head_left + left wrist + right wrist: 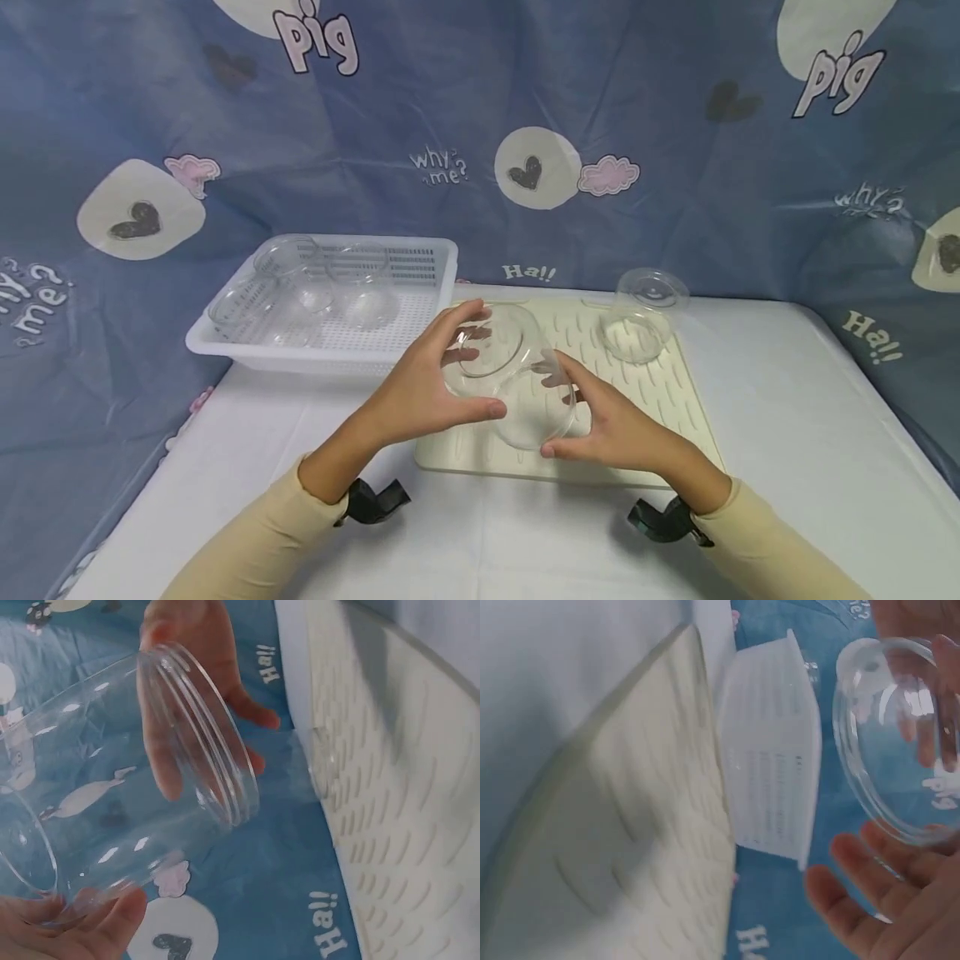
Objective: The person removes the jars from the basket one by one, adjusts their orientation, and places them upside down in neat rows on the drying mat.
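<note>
A clear, see-through jar [534, 410] is held up above the cream mat [465, 454], tilted, between both hands. My left hand [427, 383] grips its body near the base, thumb in front and fingers behind. My right hand [615, 425] curves round the ringed wide end, with its thumb at the lower edge. Several raised rings circle that end of the jar [202, 727] in the left wrist view; I cannot tell whether a lid is on it. The right wrist view shows the jar's round end [889, 742] close up.
A white slotted basket [322, 360] with several clear jars stands at the back left. Another clear jar [632, 337] stands on the mat's far right part. A white cloth [480, 542] covers the table, and a printed blue sheet [450, 100] hangs behind.
</note>
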The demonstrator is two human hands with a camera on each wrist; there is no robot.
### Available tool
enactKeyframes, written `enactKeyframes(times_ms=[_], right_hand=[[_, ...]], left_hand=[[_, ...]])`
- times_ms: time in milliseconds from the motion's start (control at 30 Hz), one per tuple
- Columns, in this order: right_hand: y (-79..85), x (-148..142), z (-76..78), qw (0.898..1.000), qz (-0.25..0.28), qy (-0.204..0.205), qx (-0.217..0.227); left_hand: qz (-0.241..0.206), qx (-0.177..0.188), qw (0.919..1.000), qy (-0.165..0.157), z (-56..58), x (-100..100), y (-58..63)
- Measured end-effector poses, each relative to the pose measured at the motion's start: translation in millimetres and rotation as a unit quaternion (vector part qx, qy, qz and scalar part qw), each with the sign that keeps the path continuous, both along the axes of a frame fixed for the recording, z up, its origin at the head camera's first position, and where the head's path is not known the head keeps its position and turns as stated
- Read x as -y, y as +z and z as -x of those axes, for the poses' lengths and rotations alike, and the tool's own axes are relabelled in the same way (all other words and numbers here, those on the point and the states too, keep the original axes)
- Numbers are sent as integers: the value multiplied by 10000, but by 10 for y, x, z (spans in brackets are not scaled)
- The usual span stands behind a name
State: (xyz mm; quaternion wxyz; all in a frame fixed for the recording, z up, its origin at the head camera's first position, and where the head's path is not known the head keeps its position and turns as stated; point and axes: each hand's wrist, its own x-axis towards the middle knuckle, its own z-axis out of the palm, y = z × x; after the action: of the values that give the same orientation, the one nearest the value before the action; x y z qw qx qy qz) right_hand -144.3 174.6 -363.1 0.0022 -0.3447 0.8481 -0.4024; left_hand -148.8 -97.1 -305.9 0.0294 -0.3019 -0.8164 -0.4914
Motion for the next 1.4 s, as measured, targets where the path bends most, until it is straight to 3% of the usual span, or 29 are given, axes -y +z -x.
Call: enactKeyframes(times_ms=[133,300,533,733,1000,1400], right_hand=[[41,-174,-41,9966,-797,-103,-154],[-30,-551,-76,9845,-1648,-448,-409],[-109,-1157,-45,9699,-2121,-1040,-593],[-286,-1524,-9,9608,-2330,-1376,-610],[-523,-1695,37,9590,-2492,-1351,-14],[-609,-1716,85,9539,-2690,-1331,-25]], left_hand=[[28,-156,9998,109,20,62,71],[270,-310,9989,235,37,130,117],[723,-554,9944,528,85,222,162],[852,-588,9932,540,121,229,175],[1243,-490,9894,572,166,203,203],[1626,-157,9836,761,376,150,231]])
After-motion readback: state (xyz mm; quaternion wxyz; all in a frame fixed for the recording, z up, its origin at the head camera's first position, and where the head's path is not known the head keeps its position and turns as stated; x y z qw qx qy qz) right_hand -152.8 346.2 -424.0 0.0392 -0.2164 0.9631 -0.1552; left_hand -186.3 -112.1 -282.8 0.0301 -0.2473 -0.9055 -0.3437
